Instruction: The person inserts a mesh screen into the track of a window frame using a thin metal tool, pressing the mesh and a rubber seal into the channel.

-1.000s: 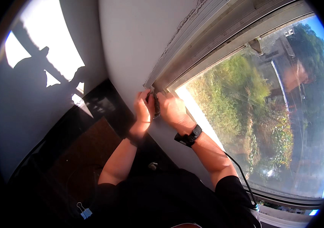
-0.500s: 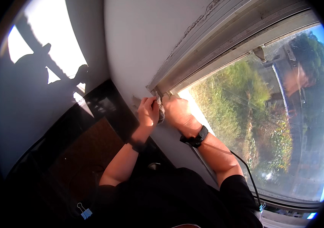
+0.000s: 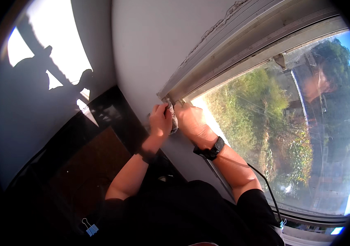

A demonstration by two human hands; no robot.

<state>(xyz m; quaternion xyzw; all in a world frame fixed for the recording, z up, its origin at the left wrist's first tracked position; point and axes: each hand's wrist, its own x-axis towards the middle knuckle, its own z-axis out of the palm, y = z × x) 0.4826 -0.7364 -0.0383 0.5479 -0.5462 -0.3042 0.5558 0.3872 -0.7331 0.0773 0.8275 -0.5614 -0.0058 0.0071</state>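
Note:
My left hand (image 3: 159,120) is closed round a grey, crumpled rag (image 3: 174,124), part of which hangs out between my two hands. Beside it, my right hand (image 3: 190,122) is curled at the corner of the metal window frame (image 3: 220,71), its knuckles facing up. The fingertips of that hand are hidden, so what they grip cannot be made out. Both hands are close together where the frame meets the pale wall (image 3: 154,45).
A large window pane (image 3: 257,135) fills the right side, with greenery behind it. A black cable (image 3: 267,182) runs down by my right arm. Dark furniture with a brown panel (image 3: 91,158) stands at lower left. One blue binder clip (image 3: 91,230) shows near the bottom.
The view has shifted very slightly. Both hands stay at the frame corner, with only small movement of the fingers and the rag.

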